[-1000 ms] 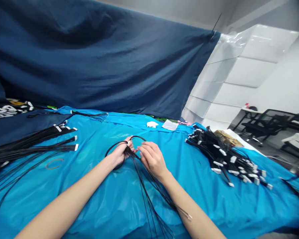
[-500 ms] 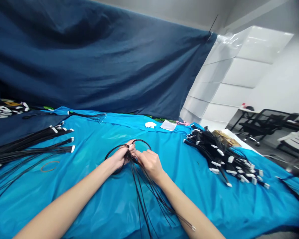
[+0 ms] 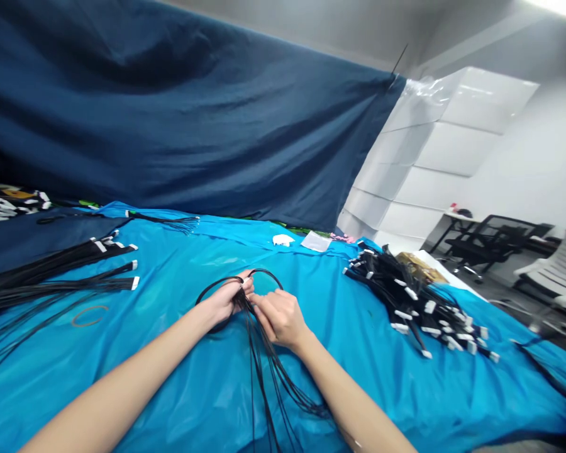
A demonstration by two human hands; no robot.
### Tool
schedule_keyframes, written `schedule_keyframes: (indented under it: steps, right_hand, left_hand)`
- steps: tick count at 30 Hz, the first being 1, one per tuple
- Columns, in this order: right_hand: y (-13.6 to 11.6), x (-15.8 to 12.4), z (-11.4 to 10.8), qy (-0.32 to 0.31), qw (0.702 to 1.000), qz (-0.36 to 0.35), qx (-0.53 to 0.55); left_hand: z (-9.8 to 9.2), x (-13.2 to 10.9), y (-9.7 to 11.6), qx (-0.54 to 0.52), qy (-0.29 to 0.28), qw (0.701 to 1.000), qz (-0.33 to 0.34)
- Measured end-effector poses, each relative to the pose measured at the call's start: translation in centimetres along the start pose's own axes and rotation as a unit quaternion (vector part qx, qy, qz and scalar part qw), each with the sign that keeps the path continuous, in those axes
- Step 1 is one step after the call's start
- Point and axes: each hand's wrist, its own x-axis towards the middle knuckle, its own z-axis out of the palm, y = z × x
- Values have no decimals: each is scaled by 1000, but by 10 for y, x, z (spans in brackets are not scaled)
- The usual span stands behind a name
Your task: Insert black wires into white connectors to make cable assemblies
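Observation:
A bundle of thin black cables (image 3: 259, 343) is gathered between my two hands above the blue cloth. My left hand (image 3: 229, 298) is closed round the bundle, where part of it bends into loops on both sides. Pressed close beside it, my right hand (image 3: 282, 316) has its fingers curled in a pinch at the bundle. What exactly its fingertips grip is partly hidden. The loose cable ends fan downward toward me, some passing under my right forearm.
Black cables with white connectors (image 3: 99, 270) lie in a row at left, near a tan rubber band (image 3: 89, 316). A heap of bundled cables (image 3: 419, 308) covers the right side. White scraps (image 3: 317, 241) lie at the back, before a dark blue curtain (image 3: 193, 126).
My right hand has turned slightly and sits a little lower at the bundle. The loose ends hang closer together. The whole view has shifted slightly.

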Motion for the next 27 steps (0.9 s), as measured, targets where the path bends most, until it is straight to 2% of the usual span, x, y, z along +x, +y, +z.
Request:
schedule_keyframes:
  steps: [4, 13, 18, 27]
  right_hand:
    - [0, 1, -2, 10, 1000, -17, 20]
    - [0, -3, -2, -14, 999, -18, 31]
    - [0, -3, 2, -11, 1000, -7, 25]
    - [-1, 0, -2, -4, 1000, 21, 9]
  left_hand:
    - [-1, 1, 0, 1, 8, 1000, -7]
    - [0, 0, 1, 1, -2, 1000, -24]
    - [-3, 3, -2, -1, 4, 1000, -19]
    - [-5, 6, -5, 17, 24, 999, -22]
